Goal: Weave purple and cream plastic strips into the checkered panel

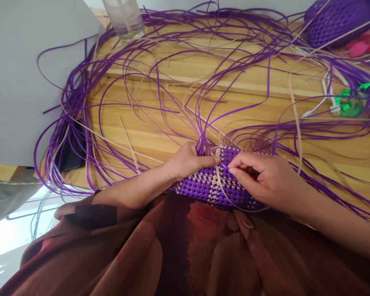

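Head view showed a dark red-brown garment (172,246) nearest, at six o'clock, with the purple-and-cream woven piece (205,183) just off centre toward four. Of the hands, the left hand (193,160) was closed, its thumb pressed over bunched purple strands (201,137) at the piece's ten o'clock edge; the right hand (260,174) pinched a purple strip (224,165) between thumb and forefinger. Beyond, loose strands (75,88) looped across the wooden counter (109,123), with a white cable (335,108) near three, a clear bottle (126,20) at eleven and a purple basket (336,20) at two.
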A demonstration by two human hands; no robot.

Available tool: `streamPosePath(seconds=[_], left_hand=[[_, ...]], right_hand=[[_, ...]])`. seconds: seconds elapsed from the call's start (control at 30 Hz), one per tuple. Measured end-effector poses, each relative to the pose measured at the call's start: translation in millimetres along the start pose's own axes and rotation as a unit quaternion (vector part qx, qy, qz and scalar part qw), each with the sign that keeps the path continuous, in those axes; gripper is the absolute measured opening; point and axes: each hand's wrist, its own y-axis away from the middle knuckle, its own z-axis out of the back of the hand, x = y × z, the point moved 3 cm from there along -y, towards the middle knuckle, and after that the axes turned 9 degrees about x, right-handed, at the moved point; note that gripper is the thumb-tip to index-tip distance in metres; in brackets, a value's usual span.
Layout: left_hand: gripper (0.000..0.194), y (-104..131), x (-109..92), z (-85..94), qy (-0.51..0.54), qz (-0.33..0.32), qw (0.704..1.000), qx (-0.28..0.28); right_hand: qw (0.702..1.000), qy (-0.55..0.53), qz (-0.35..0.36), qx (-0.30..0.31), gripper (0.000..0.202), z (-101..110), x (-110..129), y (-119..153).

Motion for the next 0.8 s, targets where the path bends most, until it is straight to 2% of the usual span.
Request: streamPosePath(seconds=[0.1, 0.23, 0.3, 0.5, 0.67, 0.8], left_hand=[[0.02, -3, 2, 1.0, -0.005, 0.012, 1.0, -0.001], [0.016, -4, 5, 1.4, 0.013, 0.015, 1.0, 0.002], [0.016, -4, 4, 1.0, 0.025, 0.008, 1.0, 0.012], [0.017, -4, 4, 0.6, 0.034, 0.0, 0.999, 0.027], [0.016, -5, 5, 1.9, 0.021, -0.004, 0.999, 0.028], [0.016, -6, 5, 2.7, 0.015, -0.003, 1.0, 0.028]], right_hand=[[0.995, 0.076, 0.054, -0.047, 0.011, -3, 1, 6], [0.975, 0.188, 0.09, -0.071, 0.037, -4, 4, 16], [0.965, 0.229, 0.114, -0.049, 0.044, -3, 7, 19], [0.943, 0.25, 0.21, 0.063, 0.032, 3, 24, 15], [0.931, 0.244, 0.206, 0.178, 0.026, 6, 30, 5], [0.937, 0.217, 0.201, 0.184, 0.025, 6, 25, 4]])
